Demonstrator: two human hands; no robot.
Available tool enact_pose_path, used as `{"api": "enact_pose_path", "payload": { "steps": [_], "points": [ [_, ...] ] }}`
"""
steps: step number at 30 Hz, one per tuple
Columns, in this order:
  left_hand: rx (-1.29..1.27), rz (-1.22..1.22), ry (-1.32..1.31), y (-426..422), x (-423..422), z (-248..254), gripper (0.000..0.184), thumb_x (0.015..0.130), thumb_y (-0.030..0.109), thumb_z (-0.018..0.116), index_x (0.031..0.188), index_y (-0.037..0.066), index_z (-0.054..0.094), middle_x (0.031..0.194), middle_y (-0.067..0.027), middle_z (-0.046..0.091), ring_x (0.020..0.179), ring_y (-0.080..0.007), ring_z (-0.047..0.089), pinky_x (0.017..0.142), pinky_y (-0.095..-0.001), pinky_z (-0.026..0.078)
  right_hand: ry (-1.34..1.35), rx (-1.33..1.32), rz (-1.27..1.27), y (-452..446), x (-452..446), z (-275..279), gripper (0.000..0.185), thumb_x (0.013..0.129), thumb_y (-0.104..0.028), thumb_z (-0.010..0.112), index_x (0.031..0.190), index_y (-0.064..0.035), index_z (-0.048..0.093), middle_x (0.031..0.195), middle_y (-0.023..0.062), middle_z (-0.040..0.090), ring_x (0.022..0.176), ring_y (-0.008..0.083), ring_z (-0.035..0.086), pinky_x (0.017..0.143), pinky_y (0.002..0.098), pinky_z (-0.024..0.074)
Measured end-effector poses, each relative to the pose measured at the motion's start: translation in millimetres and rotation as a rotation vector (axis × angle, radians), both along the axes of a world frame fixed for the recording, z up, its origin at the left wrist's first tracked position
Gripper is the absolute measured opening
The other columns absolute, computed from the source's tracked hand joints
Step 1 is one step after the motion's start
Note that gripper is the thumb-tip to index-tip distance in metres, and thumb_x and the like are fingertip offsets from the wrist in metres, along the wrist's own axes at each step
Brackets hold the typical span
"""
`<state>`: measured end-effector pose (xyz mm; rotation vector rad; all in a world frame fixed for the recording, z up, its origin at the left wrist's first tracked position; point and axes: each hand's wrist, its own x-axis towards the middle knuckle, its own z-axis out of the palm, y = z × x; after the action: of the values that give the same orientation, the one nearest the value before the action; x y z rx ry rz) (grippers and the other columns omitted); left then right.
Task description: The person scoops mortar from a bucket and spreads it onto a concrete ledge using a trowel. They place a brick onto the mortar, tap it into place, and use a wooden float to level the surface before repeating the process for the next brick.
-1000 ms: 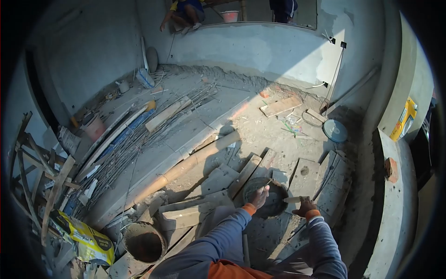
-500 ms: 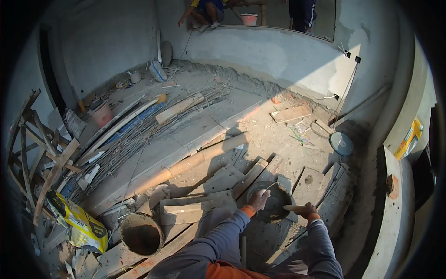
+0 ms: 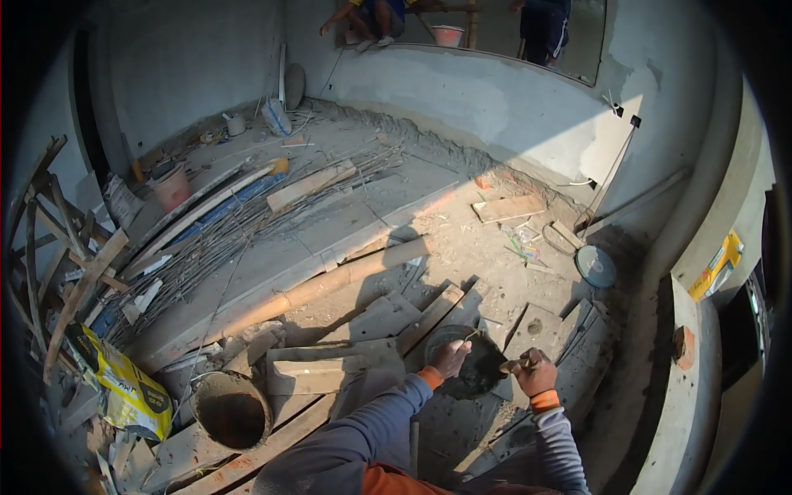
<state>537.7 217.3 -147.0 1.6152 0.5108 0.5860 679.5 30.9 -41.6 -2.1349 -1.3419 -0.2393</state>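
In front of me a dark round bucket [image 3: 445,334] stands among boards, with dark grey wet-looking material inside. My left hand [image 3: 451,358] is closed at its near left rim, gripping the thin wire handle. Just right of the bucket, my right hand [image 3: 536,373] is wrapped around a tool with a pale handle [image 3: 513,365] that points towards the bucket. The working end of that tool cannot be made out. Both forearms reach forward in grey sleeves with orange cuffs.
Another bucket [image 3: 233,412] with brownish contents stands at left, beside a yellow bag [image 3: 124,388]. Loose planks [image 3: 313,375], a long bamboo pole [image 3: 322,285] and thin rods cover the floor. Two people are at the wall opening [image 3: 495,54]. A round blue-grey lid [image 3: 595,266] lies right.
My right hand has turned and risen slightly, drawing the tool's pale handle up from the bucket's right side. My left hand stays at the bucket handle. The view has shifted slightly.
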Motion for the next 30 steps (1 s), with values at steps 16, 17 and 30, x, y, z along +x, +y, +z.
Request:
{"api": "enact_pose_path", "payload": {
  "steps": [16,17,30],
  "points": [
    [0.463,0.459,0.341,73,-6,-78,0.039,0.093,0.034,0.047,0.112,0.001,0.057,0.104,-0.0324,0.055,0.096,-0.0468,0.054,0.085,-0.0486,0.043,0.006,0.097,0.056,18,-35,51,0.023,0.065,-0.018,0.072,0.073,-0.0030,0.056,0.069,0.0148,0.063,0.063,0.0362,0.062,0.055,0.0403,0.0498],
    [0.391,0.413,0.465,72,-5,-81,0.047,0.093,0.038,0.046,0.123,0.002,0.053,0.112,-0.0343,0.052,0.102,-0.0477,0.052,0.089,-0.0488,0.041,0.019,0.066,0.078,16,-38,56,0.021,0.068,-0.021,0.067,0.074,-0.0042,0.057,0.069,0.0152,0.063,0.064,0.0368,0.062,0.056,0.0418,0.0497],
    [-0.503,0.343,0.554,64,2,-73,0.092,0.086,0.072,0.027,0.141,-0.002,0.030,0.143,-0.0229,0.033,0.119,-0.0449,0.046,0.080,-0.0520,0.053,0.080,-0.314,0.082,36,-29,-51,0.029,0.071,-0.038,0.069,0.087,-0.0136,0.067,0.084,0.0141,0.067,0.076,0.0326,0.065,0.066,0.0428,0.0514]
  ]
}}
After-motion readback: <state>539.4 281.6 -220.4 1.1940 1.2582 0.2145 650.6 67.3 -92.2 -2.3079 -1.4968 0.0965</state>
